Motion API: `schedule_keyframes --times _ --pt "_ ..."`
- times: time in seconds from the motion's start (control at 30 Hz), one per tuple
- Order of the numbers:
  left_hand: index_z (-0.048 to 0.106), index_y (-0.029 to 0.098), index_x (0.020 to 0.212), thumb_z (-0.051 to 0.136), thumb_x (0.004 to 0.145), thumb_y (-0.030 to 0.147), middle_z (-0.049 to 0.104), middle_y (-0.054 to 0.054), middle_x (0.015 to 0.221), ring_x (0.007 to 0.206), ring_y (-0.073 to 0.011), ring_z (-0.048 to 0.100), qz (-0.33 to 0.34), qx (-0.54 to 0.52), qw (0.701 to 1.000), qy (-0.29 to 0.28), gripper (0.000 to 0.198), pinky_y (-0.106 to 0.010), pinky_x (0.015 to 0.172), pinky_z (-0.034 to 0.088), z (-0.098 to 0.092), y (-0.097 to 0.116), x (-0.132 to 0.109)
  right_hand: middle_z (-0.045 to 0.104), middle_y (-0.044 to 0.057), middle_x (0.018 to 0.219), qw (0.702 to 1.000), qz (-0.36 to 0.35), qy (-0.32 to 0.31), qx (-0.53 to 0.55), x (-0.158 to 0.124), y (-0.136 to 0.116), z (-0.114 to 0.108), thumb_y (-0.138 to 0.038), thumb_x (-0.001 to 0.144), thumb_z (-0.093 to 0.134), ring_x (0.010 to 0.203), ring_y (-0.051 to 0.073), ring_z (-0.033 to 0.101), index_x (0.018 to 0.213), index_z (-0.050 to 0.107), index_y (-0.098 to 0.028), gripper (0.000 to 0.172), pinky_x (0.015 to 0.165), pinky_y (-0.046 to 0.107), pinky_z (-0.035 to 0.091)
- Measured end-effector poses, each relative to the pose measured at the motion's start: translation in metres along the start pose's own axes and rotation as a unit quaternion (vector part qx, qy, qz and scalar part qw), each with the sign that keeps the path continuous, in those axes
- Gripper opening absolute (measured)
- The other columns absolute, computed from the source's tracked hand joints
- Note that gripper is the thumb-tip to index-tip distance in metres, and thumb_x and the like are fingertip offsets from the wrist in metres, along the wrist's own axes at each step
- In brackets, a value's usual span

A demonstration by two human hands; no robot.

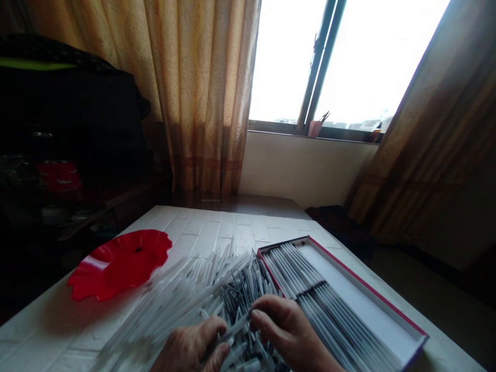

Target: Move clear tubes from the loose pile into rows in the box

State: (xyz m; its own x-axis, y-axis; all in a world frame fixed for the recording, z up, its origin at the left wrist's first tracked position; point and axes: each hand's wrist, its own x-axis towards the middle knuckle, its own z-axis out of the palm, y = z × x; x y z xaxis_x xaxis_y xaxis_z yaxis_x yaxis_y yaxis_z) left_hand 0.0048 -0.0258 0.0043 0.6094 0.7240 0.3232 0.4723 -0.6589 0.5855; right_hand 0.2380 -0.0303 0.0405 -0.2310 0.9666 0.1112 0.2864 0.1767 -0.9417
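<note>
Hundreds of thin white and grey plastic tubes [186,294] lie in a loose, crisscrossed heap on the white brick-patterned bench [217,225], reaching right down to the near edge of the view. The hands meet over the near end of the heap. The left hand [189,349] is curled closed around 1 thin translucent white plastic tube [236,329], and the right hand [289,330] pinches that tube's other end between thumb and fingertips.

Each tube looks very light, smooth and fairly stiff. It would likely roll or slip away at a nudge and flex if squeezed mid-length. A light pinch near one end, or a hold at both ends as here, seems the surest grip. Pulling 1 out of the tangle would probably drag its neighbours along.

Just right of the heap, touching its fringe, sits a long shallow white cardboard box with a red rim [360,281]. It holds 2 rows of tubes laid parallel along its left side, with white floor showing on the right. The box's near corner lies close to the bench's right edge, so there is little margin there. A red fluted plastic dish [120,263] sits to the left near the bench's left edge, just beside the heap. Bare bench shows beyond the heap, toward the tan curtain [201,93].
</note>
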Motion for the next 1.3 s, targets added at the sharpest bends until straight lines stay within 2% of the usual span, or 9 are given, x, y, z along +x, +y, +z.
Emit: schedule_keyframes --times 0.2,0.43,0.57,0.7,0.83,1.0,1.07,1.17,1.3 --pt "0.05 0.026 0.089 0.04 0.104 0.039 0.062 0.006 0.073 0.063 -0.0102 0.064 0.006 -0.002 1.0 0.018 0.023 -0.017 0.059 0.04 0.001 -0.001 -0.002 0.066 0.002 0.063 0.999 -0.03 0.007 -0.011 -0.001 0.001 -0.002 -0.039 0.087 0.06 0.056 0.014 0.054 0.074 0.07 -0.018 0.027 0.053 0.024 0.044" --pt "0.052 0.024 0.078 0.027 0.107 0.042 0.06 0.006 0.057 0.054 -0.0104 0.061 -0.03 -0.072 0.997 -0.015 0.042 -0.018 0.057 0.042 0.002 0.003 0.0 0.071 0.005 0.068 0.995 -0.077 0.034 -0.051 0.0 0.008 0.0 -0.035 0.087 0.06 0.06 0.017 0.062 0.085 0.077 -0.017 0.025 0.057 0.025 0.049" --pt "0.055 0.025 0.09 0.03 0.106 0.044 0.062 0.008 0.059 0.054 -0.0098 0.061 -0.036 -0.092 0.995 -0.033 0.036 -0.016 0.057 0.044 0.0 0.004 0.001 0.072 0.006 0.07 0.995 -0.072 0.036 -0.059 0.001 0.01 -0.001 -0.034 0.087 0.058 0.062 0.018 0.065 0.085 0.077 -0.017 0.025 0.058 0.027 0.051" --pt "0.052 0.024 0.089 0.056 0.095 0.039 0.062 0.007 0.069 0.057 -0.0099 0.06 -0.016 -0.004 0.999 0.031 0.016 -0.016 0.054 0.041 -0.001 0.001 0.001 0.072 0.007 0.07 0.996 -0.051 0.04 -0.058 0.001 0.007 -0.004 -0.036 0.087 0.058 0.063 0.019 0.065 0.084 0.077 -0.017 0.028 0.059 0.028 0.052" --pt "0.052 0.024 0.082 0.049 0.098 0.035 0.062 0.006 0.069 0.06 -0.0105 0.061 -0.016 0.023 0.997 0.071 0.02 -0.017 0.056 0.041 -0.001 -0.001 0.002 0.072 0.007 0.068 0.995 -0.056 0.05 -0.063 0.001 0.004 -0.006 -0.037 0.086 0.059 0.061 0.019 0.064 0.082 0.077 -0.016 0.028 0.058 0.028 0.05" --pt "0.055 0.024 0.074 0.038 0.104 0.039 0.061 0.006 0.065 0.059 -0.0095 0.063 -0.001 0.024 0.998 0.06 0.037 -0.015 0.054 0.042 -0.005 0.004 0.005 0.073 0.007 0.069 0.994 -0.064 0.056 -0.071 0.002 0.003 -0.006 -0.037 0.086 0.059 0.062 0.019 0.064 0.082 0.078 -0.016 0.028 0.058 0.028 0.05" --pt "0.06 0.026 0.081 0.039 0.103 0.039 0.066 0.006 0.071 0.065 -0.01 0.066 0.005 0.022 0.998 0.054 0.033 -0.015 0.058 0.045 -0.006 0.003 0.006 0.072 0.007 0.069 0.995 -0.056 0.055 -0.059 0.003 0.004 -0.007 -0.038 0.086 0.06 0.061 0.019 0.064 0.082 0.078 -0.016 0.028 0.058 0.028 0.05" --pt "0.058 0.027 0.097 0.053 0.097 0.037 0.069 0.006 0.078 0.066 -0.0106 0.068 0.005 0.04 0.995 0.096 0.011 -0.016 0.059 0.049 -0.007 -0.001 0.007 0.069 0.005 0.065 0.997 -0.042 0.07 -0.014 0.004 0.009 -0.009 -0.042 0.087 0.062 0.059 0.018 0.063 0.08 0.076 -0.016 0.03 0.057 0.027 0.049" --pt "0.055 0.026 0.091 0.052 0.097 0.032 0.066 0.006 0.072 0.059 -0.0104 0.066 0.003 0.062 0.987 0.147 0.01 -0.016 0.055 0.048 -0.007 -0.003 0.006 0.067 0.003 0.064 0.994 -0.036 0.087 0.06 0.005 0.02 -0.011 -0.05 0.085 0.069 0.058 0.016 0.063 0.08 0.077 -0.017 0.034 0.057 0.025 0.049"
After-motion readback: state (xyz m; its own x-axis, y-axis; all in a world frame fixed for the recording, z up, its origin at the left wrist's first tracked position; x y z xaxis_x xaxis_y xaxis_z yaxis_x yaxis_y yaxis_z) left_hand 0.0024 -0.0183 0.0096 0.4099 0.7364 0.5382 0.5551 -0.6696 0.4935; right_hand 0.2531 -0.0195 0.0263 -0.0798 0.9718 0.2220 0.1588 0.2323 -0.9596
